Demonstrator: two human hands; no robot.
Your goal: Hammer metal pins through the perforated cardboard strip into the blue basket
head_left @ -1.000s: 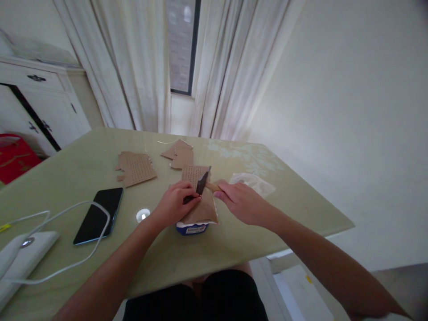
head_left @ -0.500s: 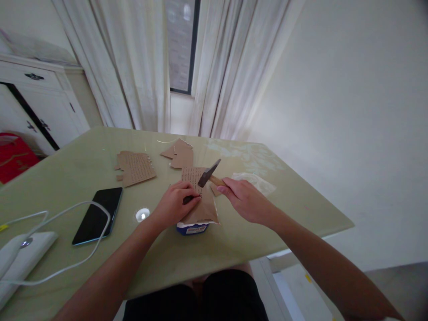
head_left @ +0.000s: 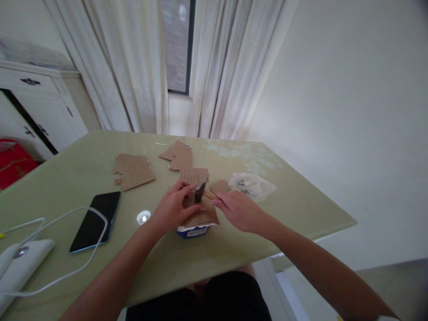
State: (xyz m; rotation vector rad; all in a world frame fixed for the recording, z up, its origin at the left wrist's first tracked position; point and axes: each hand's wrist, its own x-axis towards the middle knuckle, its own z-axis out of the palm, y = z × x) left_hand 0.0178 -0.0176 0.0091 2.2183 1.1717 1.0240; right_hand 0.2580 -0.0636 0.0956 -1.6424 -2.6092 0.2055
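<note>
My right hand (head_left: 241, 210) grips a hammer by its wooden handle (head_left: 211, 195). The dark metal hammer head (head_left: 200, 190) is down at the brown cardboard piece (head_left: 203, 216), which bears rows of small dark marks. My left hand (head_left: 172, 206) rests on that cardboard, its thumb and fingers spread on either side of the hammer head. What lies directly under the head is hidden. Below the cardboard, a blue box with a white label (head_left: 193, 232) shows at the near edge.
Other cardboard pieces lie beyond, one marked (head_left: 135, 171) and one torn (head_left: 180, 155). A clear plastic bag (head_left: 254, 186) with small dark things sits to the right. At left are a phone (head_left: 96, 222), a white cable (head_left: 96, 245), a power strip (head_left: 26, 267) and a small round shiny object (head_left: 143, 217).
The hammer has come down from above the cardboard onto it. My left thumb and fingers have moved from a pinch to apart. The view has shifted slightly.
</note>
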